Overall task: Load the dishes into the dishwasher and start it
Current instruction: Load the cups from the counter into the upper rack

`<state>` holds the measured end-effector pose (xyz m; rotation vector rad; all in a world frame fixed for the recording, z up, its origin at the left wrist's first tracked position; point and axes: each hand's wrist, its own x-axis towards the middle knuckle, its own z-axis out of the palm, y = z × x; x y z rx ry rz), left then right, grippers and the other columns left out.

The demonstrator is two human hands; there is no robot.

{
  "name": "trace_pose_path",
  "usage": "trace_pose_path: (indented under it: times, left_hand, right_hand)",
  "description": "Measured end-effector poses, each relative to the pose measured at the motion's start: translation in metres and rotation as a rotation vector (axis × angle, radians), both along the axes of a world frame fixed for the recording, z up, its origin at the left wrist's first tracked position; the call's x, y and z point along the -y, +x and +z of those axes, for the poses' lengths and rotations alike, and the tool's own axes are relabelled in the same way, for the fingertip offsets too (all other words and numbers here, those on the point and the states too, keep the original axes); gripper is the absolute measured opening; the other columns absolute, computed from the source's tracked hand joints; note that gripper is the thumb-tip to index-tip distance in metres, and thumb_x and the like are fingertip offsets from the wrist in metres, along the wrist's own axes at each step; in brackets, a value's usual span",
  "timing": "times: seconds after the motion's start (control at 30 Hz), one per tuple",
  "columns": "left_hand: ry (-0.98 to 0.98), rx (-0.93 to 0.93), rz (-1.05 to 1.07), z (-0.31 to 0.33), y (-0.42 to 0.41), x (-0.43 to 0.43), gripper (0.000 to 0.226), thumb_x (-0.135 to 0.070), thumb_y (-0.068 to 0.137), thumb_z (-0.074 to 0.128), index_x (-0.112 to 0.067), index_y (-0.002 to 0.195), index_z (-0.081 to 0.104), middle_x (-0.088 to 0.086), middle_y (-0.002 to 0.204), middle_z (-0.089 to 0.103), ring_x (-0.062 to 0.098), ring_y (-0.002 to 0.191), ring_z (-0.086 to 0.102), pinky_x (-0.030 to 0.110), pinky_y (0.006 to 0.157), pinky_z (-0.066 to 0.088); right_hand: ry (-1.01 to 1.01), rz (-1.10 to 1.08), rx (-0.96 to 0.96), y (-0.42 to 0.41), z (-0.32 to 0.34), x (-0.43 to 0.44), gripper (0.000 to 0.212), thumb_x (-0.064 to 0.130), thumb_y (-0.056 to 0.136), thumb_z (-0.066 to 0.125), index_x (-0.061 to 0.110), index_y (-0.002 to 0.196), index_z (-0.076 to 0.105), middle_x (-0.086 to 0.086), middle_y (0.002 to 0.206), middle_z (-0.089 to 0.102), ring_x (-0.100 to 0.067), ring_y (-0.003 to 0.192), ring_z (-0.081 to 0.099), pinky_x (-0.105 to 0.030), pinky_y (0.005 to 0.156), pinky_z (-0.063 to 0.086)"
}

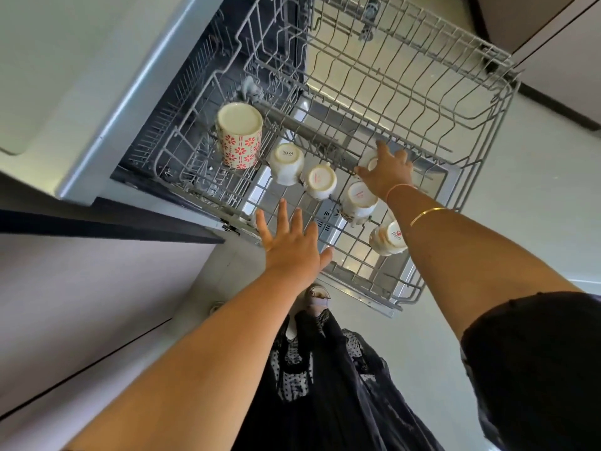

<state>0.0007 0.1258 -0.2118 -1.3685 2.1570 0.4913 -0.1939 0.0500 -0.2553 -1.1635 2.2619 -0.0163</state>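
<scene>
Upper rack (405,292) — far-right half open above low wire tines; a hand passes freely there. Left and near side taken: patterned mug (240,139), then a row of upturned white cups (320,182), gaps narrow. Right hand (388,173) gripping a small cup (369,162) blocks mid-row; left hand (292,245) spread over the near-left rim.

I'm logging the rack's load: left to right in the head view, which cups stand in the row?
Floral mug → white SISTA cup → third white cup → fourth white cup → red-logo cup. The held cup in the right hand overlaps them, so it is left out.
</scene>
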Motion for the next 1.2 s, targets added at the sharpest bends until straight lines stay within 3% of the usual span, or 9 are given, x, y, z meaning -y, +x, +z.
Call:
trace_pose_path:
  times: [0.13,0.23,0.37,0.53,0.63,0.83,1.03,1.2]
  left_hand:
    - [0.072,-0.044,0.016,0.008,0.003,0.004,0.066,-0.058,0.095,0.021,-0.024,0.15,0.01,0.007,0.159,-0.003,0.032,0.142,-0.021,0.062,0.104,-0.018]
    - [0.097,-0.263,0.191,0.023,0.011,0.009,0.058,-0.045,0.099,0.029,-0.019,0.15,0.013,0.008,0.158,0.005,0.027,0.145,-0.012,0.049,0.114,-0.009]
    - [-0.155,-0.559,0.422,0.064,0.019,0.011,0.045,-0.018,0.1,0.036,-0.008,0.143,0.03,0.01,0.146,0.035,0.024,0.141,0.02,0.031,0.118,0.005]
    - [-0.398,-0.796,0.548,0.14,0.034,0.024,0.043,-0.002,0.095,0.04,-0.005,0.137,0.04,0.015,0.135,0.043,0.029,0.127,0.037,0.032,0.103,0.031]
    - [-0.587,-0.841,0.619,0.185,0.057,0.036,0.04,-0.003,0.095,0.04,-0.003,0.134,0.043,0.015,0.132,0.046,0.028,0.122,0.042,0.032,0.102,0.035]
    - [-0.897,-0.794,0.802,0.237,0.124,0.048,0.041,-0.007,0.096,0.041,-0.009,0.136,0.042,0.009,0.137,0.044,0.022,0.128,0.04,0.026,0.107,0.03]
    - [-1.024,-0.768,0.957,0.256,0.192,0.063,0.04,-0.008,0.096,0.043,-0.012,0.136,0.042,0.003,0.138,0.043,0.015,0.129,0.039,0.018,0.106,0.028]
    - [-1.134,-0.744,1.03,0.275,0.265,0.095,0.036,-0.008,0.095,0.044,-0.01,0.131,0.045,0.005,0.13,0.047,0.015,0.122,0.043,0.022,0.103,0.033]
  right_hand:
    - [-0.136,-0.043,-0.085,0.014,0.015,-0.007,0.061,0.04,0.093,0.05,0.016,0.144,0.025,-0.02,0.146,0.025,-0.04,0.134,0.026,-0.049,0.109,0.03]
    - [-0.285,-0.045,-0.02,0.034,0.038,-0.011,0.055,0.035,0.095,0.047,0.009,0.141,0.03,-0.021,0.144,0.028,-0.038,0.133,0.028,-0.047,0.11,0.028]
    - [-0.517,-0.055,0.116,0.069,0.087,-0.015,0.046,0.027,0.096,0.046,0.007,0.136,0.038,-0.019,0.137,0.036,-0.036,0.125,0.037,-0.044,0.102,0.036]
    - [-0.902,-0.054,0.274,0.118,0.174,-0.006,0.033,0.017,0.094,0.049,0.003,0.124,0.047,-0.017,0.117,0.048,-0.032,0.103,0.048,-0.04,0.081,0.044]
    - [-1.009,0.132,0.305,0.144,0.221,0.006,0.032,0.014,0.094,0.05,-0.001,0.122,0.049,-0.02,0.111,0.05,-0.034,0.097,0.049,-0.026,0.074,0.033]
    - [-1.148,0.469,0.383,0.213,0.28,0.038,0.027,0.011,0.093,0.052,0.003,0.118,0.052,-0.017,0.114,0.05,-0.029,0.094,0.053,-0.03,0.076,0.043]
    - [-1.099,0.666,0.449,0.291,0.293,0.058,0.026,0.015,0.093,0.051,0.009,0.119,0.051,-0.012,0.116,0.049,-0.027,0.098,0.054,-0.032,0.077,0.048]
    - [-1.036,0.786,0.484,0.365,0.299,0.089,0.028,0.017,0.094,0.05,0.012,0.121,0.048,-0.009,0.119,0.048,-0.021,0.1,0.054,-0.027,0.08,0.049]
